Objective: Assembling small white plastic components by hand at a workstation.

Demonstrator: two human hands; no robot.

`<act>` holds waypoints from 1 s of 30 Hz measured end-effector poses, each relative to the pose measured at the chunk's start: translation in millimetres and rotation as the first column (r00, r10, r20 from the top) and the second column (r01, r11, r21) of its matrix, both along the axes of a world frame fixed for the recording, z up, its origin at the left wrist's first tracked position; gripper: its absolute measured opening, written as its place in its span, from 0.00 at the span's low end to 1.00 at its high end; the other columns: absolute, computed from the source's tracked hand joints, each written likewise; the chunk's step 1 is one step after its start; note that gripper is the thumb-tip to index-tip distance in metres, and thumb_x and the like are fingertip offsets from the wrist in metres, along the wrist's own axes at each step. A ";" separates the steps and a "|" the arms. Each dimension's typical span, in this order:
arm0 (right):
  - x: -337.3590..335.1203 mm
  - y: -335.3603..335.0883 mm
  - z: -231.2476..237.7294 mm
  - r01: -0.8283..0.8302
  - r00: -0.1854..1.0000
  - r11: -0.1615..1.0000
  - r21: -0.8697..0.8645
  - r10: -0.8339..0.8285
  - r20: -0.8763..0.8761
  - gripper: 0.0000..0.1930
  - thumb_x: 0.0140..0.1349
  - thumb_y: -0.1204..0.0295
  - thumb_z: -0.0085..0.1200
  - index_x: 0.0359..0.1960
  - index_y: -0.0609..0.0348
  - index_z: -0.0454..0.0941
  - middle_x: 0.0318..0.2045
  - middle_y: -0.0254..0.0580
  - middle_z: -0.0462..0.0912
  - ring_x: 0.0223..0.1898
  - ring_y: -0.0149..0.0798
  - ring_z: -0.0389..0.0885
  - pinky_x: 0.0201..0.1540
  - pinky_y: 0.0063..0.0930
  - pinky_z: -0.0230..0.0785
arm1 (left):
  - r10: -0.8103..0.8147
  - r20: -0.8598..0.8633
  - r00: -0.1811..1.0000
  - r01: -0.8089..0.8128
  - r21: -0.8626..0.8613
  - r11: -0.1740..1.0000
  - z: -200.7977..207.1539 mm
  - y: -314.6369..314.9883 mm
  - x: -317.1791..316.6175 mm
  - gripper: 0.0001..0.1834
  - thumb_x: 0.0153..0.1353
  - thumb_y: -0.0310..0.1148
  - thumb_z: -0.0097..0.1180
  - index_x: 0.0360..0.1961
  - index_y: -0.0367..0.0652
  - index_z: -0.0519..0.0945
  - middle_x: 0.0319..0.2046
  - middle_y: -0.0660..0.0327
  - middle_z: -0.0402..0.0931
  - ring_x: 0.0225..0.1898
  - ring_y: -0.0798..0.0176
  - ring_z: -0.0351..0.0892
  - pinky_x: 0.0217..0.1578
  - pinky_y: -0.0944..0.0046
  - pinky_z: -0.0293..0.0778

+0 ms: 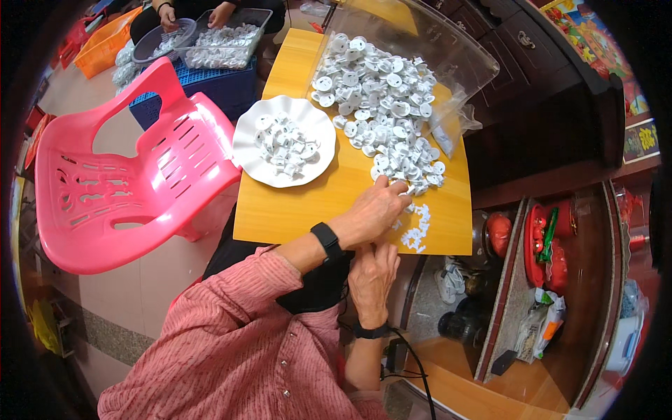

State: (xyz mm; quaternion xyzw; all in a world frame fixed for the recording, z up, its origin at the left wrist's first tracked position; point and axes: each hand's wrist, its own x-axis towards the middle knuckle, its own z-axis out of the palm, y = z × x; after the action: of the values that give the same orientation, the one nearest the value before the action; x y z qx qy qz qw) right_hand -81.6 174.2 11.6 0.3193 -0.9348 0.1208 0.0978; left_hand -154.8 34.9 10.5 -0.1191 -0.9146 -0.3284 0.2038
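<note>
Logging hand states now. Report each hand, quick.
Left hand: fingers curled down on the white plastic parts, grip hidden.
Right hand: fingers curled, contents cannot be told.

1 head-worn fisheye view looks steeply down, close over the yellow table [294, 203]; edges bend outward.

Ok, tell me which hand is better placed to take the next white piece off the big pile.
Left, probably. The left hand lies on the yellow table with its fingertips at the near edge of the pile of white round pieces. The right hand sits lower, off the table edge.
</note>
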 end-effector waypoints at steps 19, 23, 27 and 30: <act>10.7 0.9 -6.0 0.278 0.932 0.710 -0.646 -0.038 0.359 0.06 0.70 0.78 0.53 0.45 0.67 0.78 0.39 0.48 0.84 0.35 0.40 0.84 0.35 0.30 0.79 | -0.363 0.253 0.897 -0.115 0.926 0.360 -9.4 -33.5 48.9 0.15 0.65 0.33 0.65 0.49 0.37 0.82 0.37 0.60 0.82 0.36 0.66 0.82 0.39 0.67 0.80; 12.7 -10.5 5.3 0.407 0.869 0.535 -0.740 0.023 0.494 0.07 0.72 0.76 0.52 0.45 0.67 0.78 0.37 0.44 0.86 0.30 0.30 0.84 0.32 0.23 0.78 | -0.543 0.099 0.834 -0.233 0.955 -0.185 -14.0 -49.4 77.4 0.18 0.71 0.34 0.58 0.57 0.35 0.77 0.42 0.60 0.80 0.38 0.69 0.83 0.41 0.71 0.82; 14.4 -19.9 17.4 0.374 0.884 0.562 -0.738 0.024 0.466 0.08 0.71 0.79 0.52 0.47 0.67 0.81 0.37 0.43 0.83 0.31 0.30 0.82 0.33 0.22 0.77 | -0.563 -0.019 0.826 -0.237 0.895 -0.378 -22.5 -52.4 97.8 0.18 0.73 0.35 0.55 0.58 0.35 0.75 0.44 0.59 0.80 0.40 0.67 0.84 0.43 0.67 0.84; 15.7 -25.6 23.2 0.252 0.932 0.647 -0.720 0.039 0.361 0.09 0.69 0.81 0.52 0.47 0.65 0.82 0.39 0.42 0.80 0.33 0.31 0.81 0.34 0.24 0.76 | -0.547 -0.094 0.832 -0.191 0.877 -0.440 -29.5 -51.3 104.6 0.19 0.74 0.35 0.53 0.60 0.36 0.75 0.44 0.59 0.80 0.40 0.67 0.84 0.43 0.67 0.84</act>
State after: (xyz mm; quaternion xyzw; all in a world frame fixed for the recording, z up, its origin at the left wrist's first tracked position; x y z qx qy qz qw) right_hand -65.9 148.5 34.8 0.1666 -0.8182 0.5466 0.0637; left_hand -50.2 -16.4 -19.0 0.0148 -0.1901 -0.9793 -0.0685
